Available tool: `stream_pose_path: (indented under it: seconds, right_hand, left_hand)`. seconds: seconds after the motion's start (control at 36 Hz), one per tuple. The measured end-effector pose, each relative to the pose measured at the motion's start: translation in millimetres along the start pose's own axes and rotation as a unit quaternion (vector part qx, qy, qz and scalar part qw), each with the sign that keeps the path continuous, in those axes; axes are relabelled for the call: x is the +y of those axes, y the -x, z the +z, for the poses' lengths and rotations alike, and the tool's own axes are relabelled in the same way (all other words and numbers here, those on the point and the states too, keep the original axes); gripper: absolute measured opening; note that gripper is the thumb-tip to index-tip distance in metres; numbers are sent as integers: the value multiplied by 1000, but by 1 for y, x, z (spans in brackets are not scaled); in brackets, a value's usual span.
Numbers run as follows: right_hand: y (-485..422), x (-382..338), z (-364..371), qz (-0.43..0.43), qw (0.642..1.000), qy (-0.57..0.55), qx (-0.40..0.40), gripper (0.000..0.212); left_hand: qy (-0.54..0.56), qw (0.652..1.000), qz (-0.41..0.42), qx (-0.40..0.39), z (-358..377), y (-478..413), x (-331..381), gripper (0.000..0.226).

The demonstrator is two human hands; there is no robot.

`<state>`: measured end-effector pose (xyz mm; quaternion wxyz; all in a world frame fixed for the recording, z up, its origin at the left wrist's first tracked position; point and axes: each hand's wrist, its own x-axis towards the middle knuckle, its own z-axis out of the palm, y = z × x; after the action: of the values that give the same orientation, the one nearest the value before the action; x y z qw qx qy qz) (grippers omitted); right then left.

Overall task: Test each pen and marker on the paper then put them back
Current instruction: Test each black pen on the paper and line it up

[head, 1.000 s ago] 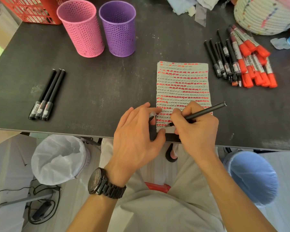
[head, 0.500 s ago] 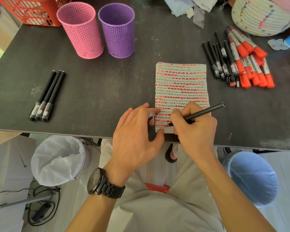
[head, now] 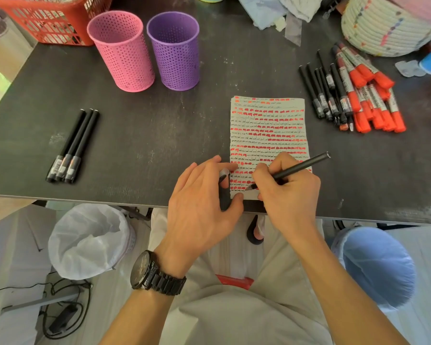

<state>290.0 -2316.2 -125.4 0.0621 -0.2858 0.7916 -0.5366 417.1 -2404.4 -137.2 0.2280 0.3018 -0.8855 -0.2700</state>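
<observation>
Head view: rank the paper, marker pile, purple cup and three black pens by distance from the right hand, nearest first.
1. Paper, under the right hand.
2. Marker pile, back right.
3. Purple cup, back centre.
4. Three black pens, far left.

Dark grey desk; the paper striped with red dashes and black scribbles. At eleven o'clock, perforated pink cup and purple cup; at two, orange-capped markers.
</observation>
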Motion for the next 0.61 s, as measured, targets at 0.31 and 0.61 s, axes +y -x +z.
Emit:
stream_pose_path:
  seconds: [0.31,0.61]
  right_hand:
    - [-2,-7,-6,29,989,-138,35,36]
    - [26,-23,-33,79,949,-304,-2,16]
  left_hand:
    - [0,1000,0,-10,-2,-1,0,49]
    - [229,967,-85,64,-20,20,5,24]
